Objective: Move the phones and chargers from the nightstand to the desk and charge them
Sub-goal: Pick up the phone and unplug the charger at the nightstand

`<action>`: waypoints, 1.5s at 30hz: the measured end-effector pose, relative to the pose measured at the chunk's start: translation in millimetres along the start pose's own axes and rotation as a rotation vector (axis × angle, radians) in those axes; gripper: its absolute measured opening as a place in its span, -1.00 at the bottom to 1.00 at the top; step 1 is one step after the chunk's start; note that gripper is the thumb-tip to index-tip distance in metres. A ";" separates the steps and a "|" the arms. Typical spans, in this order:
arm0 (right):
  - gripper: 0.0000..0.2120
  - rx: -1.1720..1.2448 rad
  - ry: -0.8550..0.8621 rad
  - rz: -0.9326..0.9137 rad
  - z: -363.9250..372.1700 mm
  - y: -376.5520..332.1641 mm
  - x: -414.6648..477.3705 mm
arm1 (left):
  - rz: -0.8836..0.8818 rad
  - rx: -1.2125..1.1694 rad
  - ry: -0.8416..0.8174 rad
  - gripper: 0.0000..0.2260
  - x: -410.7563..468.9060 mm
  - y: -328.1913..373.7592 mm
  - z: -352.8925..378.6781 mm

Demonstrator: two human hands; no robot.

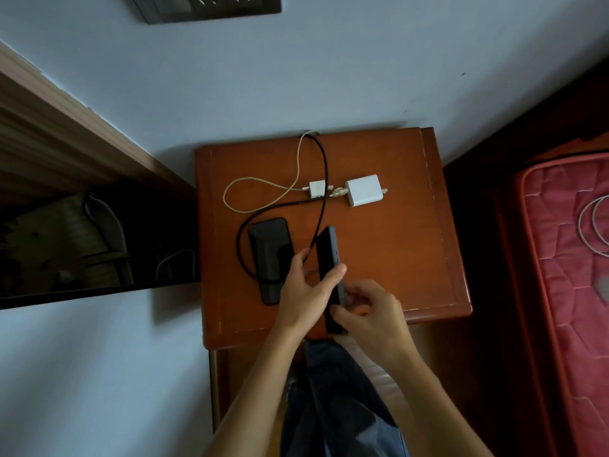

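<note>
A dark phone (pixel 329 258) is lifted on its edge above the front of the red-brown nightstand (pixel 395 258). My left hand (pixel 306 291) grips it round the middle, thumb on the right face. My right hand (pixel 369 311) pinches the phone's near end with its fingertips. A second black phone (pixel 268 249) lies flat on the nightstand to the left. Behind them lie a small white charger (pixel 317 188) with a cream cable (pixel 263 189) and a larger white charger (pixel 362 191). A black cable (pixel 244 239) loops round the flat phone.
A bed with a red quilted mattress (pixel 560 258) and white cable loops (pixel 593 225) stands to the right. A dark wooden shelf (pixel 82 225) juts out at the left. A wall socket panel (pixel 211 4) sits high on the wall.
</note>
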State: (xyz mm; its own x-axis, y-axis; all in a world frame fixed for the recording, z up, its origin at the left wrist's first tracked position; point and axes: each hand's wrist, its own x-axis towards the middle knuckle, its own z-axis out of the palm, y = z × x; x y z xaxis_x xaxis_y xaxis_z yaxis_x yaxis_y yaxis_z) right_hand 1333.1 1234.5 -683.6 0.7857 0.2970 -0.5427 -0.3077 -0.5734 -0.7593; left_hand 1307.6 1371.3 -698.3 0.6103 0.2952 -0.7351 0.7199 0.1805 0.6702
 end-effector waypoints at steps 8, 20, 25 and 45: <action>-0.75 0.298 -0.201 0.009 -24.8 -21.9 -4.9 | 0.075 -0.192 0.026 -0.10 -0.5 13.1 -13.8; -0.63 -0.128 0.141 0.057 21.2 -25.3 115.5 | 0.005 -0.403 0.126 -0.52 23.6 22.6 -70.0; -0.66 -0.339 0.180 -0.291 48.8 -65.9 151.4 | -0.003 -0.436 0.142 -0.60 34.2 20.5 -85.0; -0.74 -0.302 0.209 0.040 31.2 -25.3 156.0 | -0.004 -0.443 0.146 -0.58 49.8 23.8 -84.9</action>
State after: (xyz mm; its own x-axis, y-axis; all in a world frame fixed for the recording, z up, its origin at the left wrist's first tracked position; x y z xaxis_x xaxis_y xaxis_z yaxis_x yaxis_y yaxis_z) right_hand 1446.8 1319.2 -760.2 0.8786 0.1252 -0.4609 -0.1926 -0.7902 -0.5818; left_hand 1327.1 1470.0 -710.3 0.5315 0.4172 -0.7372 0.4927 0.5557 0.6697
